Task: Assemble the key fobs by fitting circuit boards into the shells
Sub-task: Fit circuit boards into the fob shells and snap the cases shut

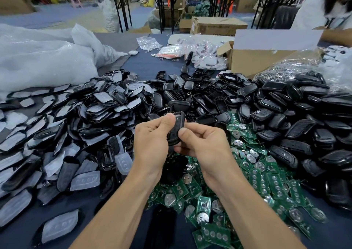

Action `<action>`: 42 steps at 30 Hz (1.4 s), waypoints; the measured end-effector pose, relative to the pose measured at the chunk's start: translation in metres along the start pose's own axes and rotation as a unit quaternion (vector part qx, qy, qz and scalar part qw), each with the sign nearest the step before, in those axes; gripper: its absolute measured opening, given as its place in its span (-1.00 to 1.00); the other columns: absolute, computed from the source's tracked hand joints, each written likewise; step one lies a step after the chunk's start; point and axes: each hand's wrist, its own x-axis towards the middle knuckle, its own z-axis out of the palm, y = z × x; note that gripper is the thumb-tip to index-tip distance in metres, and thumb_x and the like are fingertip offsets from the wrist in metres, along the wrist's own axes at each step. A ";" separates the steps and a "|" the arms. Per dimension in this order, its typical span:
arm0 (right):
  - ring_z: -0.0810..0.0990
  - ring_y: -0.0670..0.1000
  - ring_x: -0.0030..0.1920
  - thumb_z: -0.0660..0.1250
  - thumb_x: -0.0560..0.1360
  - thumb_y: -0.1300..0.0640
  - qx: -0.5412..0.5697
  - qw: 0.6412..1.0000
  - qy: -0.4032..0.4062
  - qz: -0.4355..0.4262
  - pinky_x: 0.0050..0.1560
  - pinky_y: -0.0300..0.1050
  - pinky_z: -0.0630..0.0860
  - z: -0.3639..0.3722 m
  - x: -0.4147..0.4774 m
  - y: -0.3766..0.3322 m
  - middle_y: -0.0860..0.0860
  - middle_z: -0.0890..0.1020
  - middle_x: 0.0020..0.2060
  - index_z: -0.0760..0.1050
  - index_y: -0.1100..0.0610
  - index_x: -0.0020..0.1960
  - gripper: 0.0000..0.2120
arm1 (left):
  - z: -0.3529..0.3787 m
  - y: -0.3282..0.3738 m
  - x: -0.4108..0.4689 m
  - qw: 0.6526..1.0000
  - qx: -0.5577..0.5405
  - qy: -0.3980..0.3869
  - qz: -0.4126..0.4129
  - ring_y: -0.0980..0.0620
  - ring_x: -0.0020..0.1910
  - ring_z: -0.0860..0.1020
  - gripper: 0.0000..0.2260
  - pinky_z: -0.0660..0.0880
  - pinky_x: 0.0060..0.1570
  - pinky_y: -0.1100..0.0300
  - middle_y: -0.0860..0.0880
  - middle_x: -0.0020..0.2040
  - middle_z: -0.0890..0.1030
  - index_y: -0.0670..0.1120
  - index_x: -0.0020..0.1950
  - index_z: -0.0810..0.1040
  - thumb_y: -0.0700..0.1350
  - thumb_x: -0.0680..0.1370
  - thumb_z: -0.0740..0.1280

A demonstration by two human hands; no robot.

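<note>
Both my hands hold one black key fob shell (176, 128) above the middle of the table. My left hand (152, 142) grips its left side with the thumb at the top edge. My right hand (202, 142) pinches its right side, thumb on the face. Green circuit boards (257, 180) with round silver battery clips lie heaped below and to the right of my hands. A pile of shells with translucent button pads (80, 127) lies at the left. Black shell halves (297, 119) are heaped at the right and behind.
White plastic bags (43, 58) lie at the back left. An open cardboard box (262, 58) and bags of small parts (205, 54) stand at the back right. A bag of metal key rings (289, 68) sits next to the box. Another person (327, 5) is at the far right.
</note>
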 end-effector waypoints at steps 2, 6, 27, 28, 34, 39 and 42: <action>0.67 0.05 -0.25 0.40 0.58 0.35 -0.012 1.000 -0.001 -0.006 -0.16 -0.09 0.71 0.000 0.000 0.002 0.24 0.75 -0.14 0.71 0.23 0.05 -0.87 | -0.001 0.002 0.001 1.000 0.002 0.018 0.005 0.05 -0.30 0.67 -0.67 0.58 -0.32 0.25 -0.10 -0.25 0.75 -0.04 -0.19 0.79 -0.11 0.68 0.32; 0.71 0.01 -0.26 0.41 0.57 0.37 -0.020 1.000 -0.017 -0.009 -0.18 -0.13 0.69 -0.002 0.000 0.001 0.18 0.76 -0.19 0.71 0.23 0.01 -0.88 | 0.000 0.003 0.000 1.000 -0.013 0.005 -0.027 0.01 -0.31 0.68 -0.65 0.59 -0.34 0.19 -0.13 -0.25 0.74 -0.07 -0.21 0.79 -0.12 0.69 0.31; 0.73 -0.06 -0.10 0.58 0.39 0.04 0.000 0.987 0.140 -0.078 -0.10 -0.20 0.66 -0.080 0.021 -0.037 -0.02 0.78 -0.02 0.66 0.06 0.22 -0.59 | -0.009 0.002 0.010 0.991 0.116 0.073 0.007 0.04 -0.13 0.74 -0.80 0.70 0.04 0.01 0.08 -0.17 0.77 0.15 -0.08 0.76 -0.09 0.64 0.39; 0.70 -0.10 -0.24 0.58 0.42 0.13 -0.146 0.962 0.213 -0.086 -0.17 -0.23 0.65 -0.077 0.023 -0.032 -0.09 0.78 -0.13 0.69 0.03 0.18 -0.67 | -0.009 0.001 0.009 0.986 0.149 0.073 0.023 0.05 -0.15 0.73 -0.79 0.70 0.04 0.00 0.13 -0.19 0.76 0.20 -0.09 0.76 -0.10 0.61 0.42; 0.65 0.06 -0.15 0.36 0.56 0.12 -0.592 0.788 0.149 -0.075 0.05 -0.06 0.61 -0.063 0.026 -0.015 0.06 0.71 0.00 0.59 -0.08 0.37 -0.61 | -0.004 -0.008 0.001 0.893 0.421 -0.117 0.111 0.36 0.33 0.45 -0.52 0.15 0.39 0.52 0.35 0.48 0.40 0.25 0.48 0.50 0.05 0.55 0.42; 0.67 -0.09 -0.02 0.44 0.50 0.29 -0.541 0.824 0.107 -0.132 0.13 -0.25 0.55 -0.055 0.018 -0.018 -0.11 0.75 -0.03 0.74 -0.04 0.03 -0.73 | 0.001 -0.021 -0.003 0.783 0.559 -0.234 0.140 0.16 0.67 -0.15 -0.36 -0.29 0.58 0.11 0.15 0.70 0.00 0.25 0.67 0.13 0.22 0.60 0.23; 0.68 -0.21 -0.09 0.49 0.45 0.30 -0.514 0.837 0.109 -0.151 -0.03 -0.54 0.48 -0.057 0.016 -0.020 -0.14 0.75 -0.14 0.75 -0.06 -0.09 -0.74 | -0.002 -0.020 0.000 0.793 0.564 -0.175 0.148 0.15 0.66 0.05 -0.42 -0.24 0.61 0.06 0.15 0.65 0.26 0.16 0.64 0.24 0.15 0.63 0.29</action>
